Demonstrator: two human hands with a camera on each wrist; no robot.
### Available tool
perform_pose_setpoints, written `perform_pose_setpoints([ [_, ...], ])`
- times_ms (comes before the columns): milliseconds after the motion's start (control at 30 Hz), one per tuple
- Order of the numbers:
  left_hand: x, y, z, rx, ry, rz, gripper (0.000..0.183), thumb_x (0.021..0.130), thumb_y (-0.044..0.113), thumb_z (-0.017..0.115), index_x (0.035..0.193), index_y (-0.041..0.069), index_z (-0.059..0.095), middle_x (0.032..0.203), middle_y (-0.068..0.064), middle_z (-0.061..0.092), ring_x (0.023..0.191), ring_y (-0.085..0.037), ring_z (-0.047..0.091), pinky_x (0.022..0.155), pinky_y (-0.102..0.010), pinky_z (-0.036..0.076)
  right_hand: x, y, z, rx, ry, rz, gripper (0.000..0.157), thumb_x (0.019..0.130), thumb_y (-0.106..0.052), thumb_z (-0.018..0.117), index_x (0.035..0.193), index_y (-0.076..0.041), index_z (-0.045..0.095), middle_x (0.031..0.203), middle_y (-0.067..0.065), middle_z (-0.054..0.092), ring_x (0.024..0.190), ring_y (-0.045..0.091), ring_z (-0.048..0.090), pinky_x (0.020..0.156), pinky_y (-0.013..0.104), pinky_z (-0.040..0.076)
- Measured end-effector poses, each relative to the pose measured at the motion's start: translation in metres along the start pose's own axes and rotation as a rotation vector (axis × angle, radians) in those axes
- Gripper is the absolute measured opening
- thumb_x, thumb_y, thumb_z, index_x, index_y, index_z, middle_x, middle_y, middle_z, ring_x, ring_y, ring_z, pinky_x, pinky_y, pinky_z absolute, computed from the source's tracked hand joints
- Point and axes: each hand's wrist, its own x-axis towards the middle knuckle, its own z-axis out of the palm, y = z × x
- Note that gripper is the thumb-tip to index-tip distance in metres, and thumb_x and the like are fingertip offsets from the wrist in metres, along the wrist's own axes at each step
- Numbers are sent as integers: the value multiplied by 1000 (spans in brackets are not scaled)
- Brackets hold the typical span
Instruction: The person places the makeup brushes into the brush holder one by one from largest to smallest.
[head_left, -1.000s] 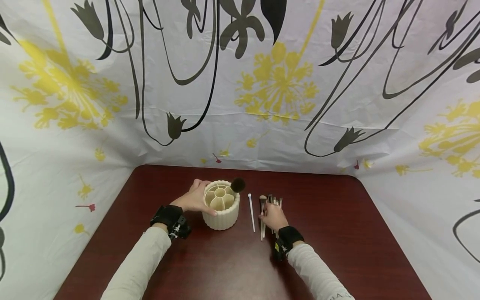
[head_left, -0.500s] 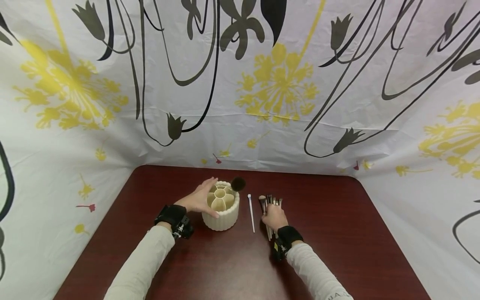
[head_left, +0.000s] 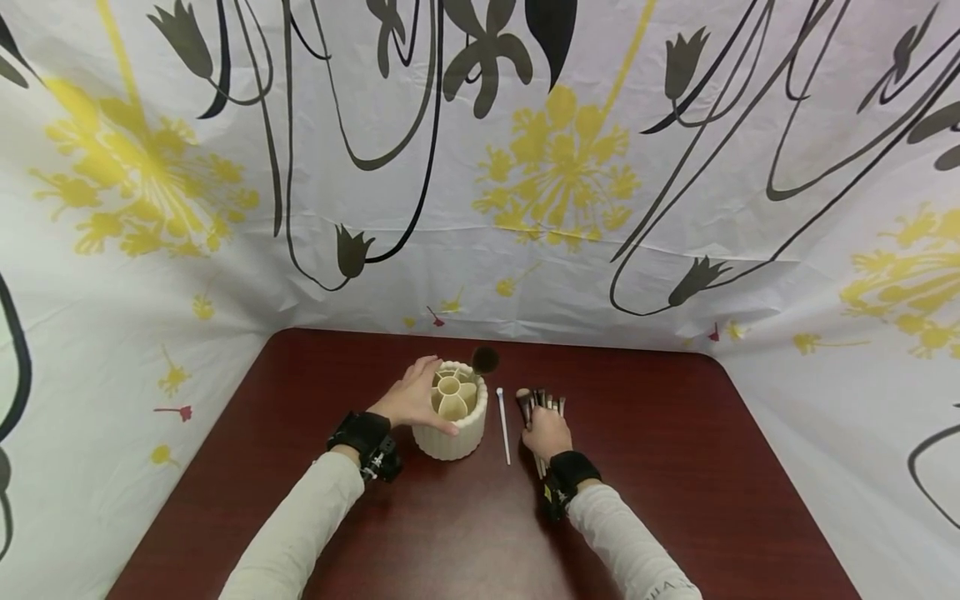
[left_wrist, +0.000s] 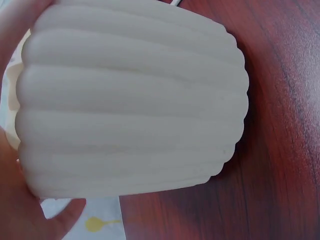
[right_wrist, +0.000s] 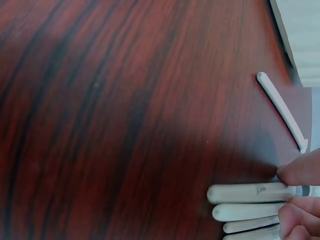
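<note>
A cream ribbed makeup brush holder with petal-shaped compartments stands on the table. My left hand grips it around the rim from the left, and its ribbed wall fills much of the left wrist view. One makeup brush with a round dark head sticks up at the holder's far right side. My right hand holds several makeup brushes lying side by side, heads pointing away. Their pale handle ends show in the right wrist view. Part of the bunch is hidden under my palm.
A slim white brush lies alone between the holder and the bunch. The dark red table ends at the back against a patterned white cloth, which also hangs at both sides.
My left hand has shifted a little to the right, and the holder with it. Under my right hand the brushes have drawn closer together, the leftmost one tilting.
</note>
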Motion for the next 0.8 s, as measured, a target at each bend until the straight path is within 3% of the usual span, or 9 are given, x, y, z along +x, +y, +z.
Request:
perform_pose_setpoints([
  [267,-2,5,-1,-26,-5,18,121,46,60,80,144,15,24,145,-13,22,131,-33,24,95,-52,33,3,-5,0,-26,45,52,21,71,-3,61,57,-10,47,56,3,48,49,18,47,44,33,36],
  [467,-1,5,-1,-47,-8,6,121,47,57,81,144,17,23,143,-10,23,131,-31,23,96,-51,33,6,-5,1,-47,47,62,31,72,-5,61,52,-13,39,52,0,40,47,16,42,45,31,35],
  [700,-1,4,1,-77,-9,-17,122,46,56,82,145,16,21,143,-9,23,130,-30,23,95,-51,33,4,-7,-3,-32,30,62,24,74,-7,63,57,-10,46,55,3,45,48,18,45,47,32,37],
  [800,-1,3,3,-80,-11,-14,122,46,56,82,145,17,21,143,-9,23,130,-30,24,95,-51,34,3,-7,-4,-21,56,47,29,74,-7,63,55,-11,42,53,2,42,46,15,41,46,30,35],
])
